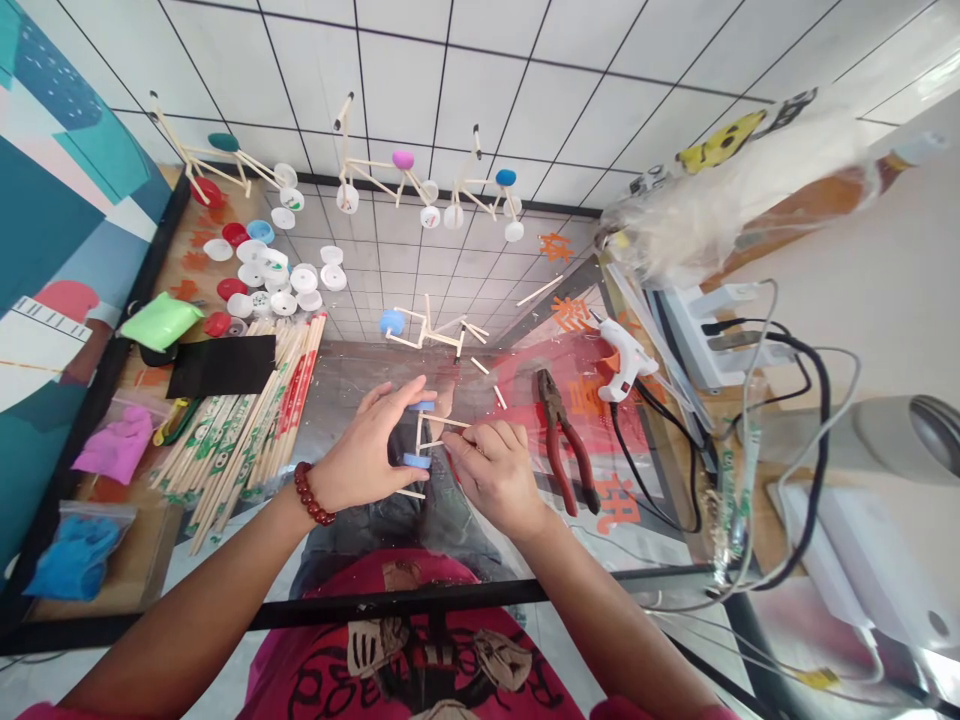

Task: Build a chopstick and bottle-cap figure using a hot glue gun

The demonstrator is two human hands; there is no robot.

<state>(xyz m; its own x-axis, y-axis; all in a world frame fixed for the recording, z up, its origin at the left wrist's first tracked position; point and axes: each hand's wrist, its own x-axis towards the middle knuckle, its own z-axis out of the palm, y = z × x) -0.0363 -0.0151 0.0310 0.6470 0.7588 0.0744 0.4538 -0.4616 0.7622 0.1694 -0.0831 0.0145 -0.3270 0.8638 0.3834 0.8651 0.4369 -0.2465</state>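
My left hand (364, 450) holds a pair of blue bottle caps (417, 461) between thumb and fingers, one cap at each end of a short wooden stick. Two more thin sticks (448, 421) run from this axle towards my right hand (495, 470). The fingers of that hand are pinched on the stick ends, which they partly hide. Just beyond lies a stick frame (425, 335) with one blue cap (391, 322) at its left. Short cut stick pieces (480, 366) are scattered beside it. Another stick (411, 493) lies below my left hand.
Three tricycle-like stick models (403, 160) stand along the back. At left are loose bottle caps (283, 303), chopsticks (225, 440), black sheet (223, 366) and bagged clay (79, 550). Red-handled pliers (559, 440) and a corded glue gun (624, 360) lie at right.
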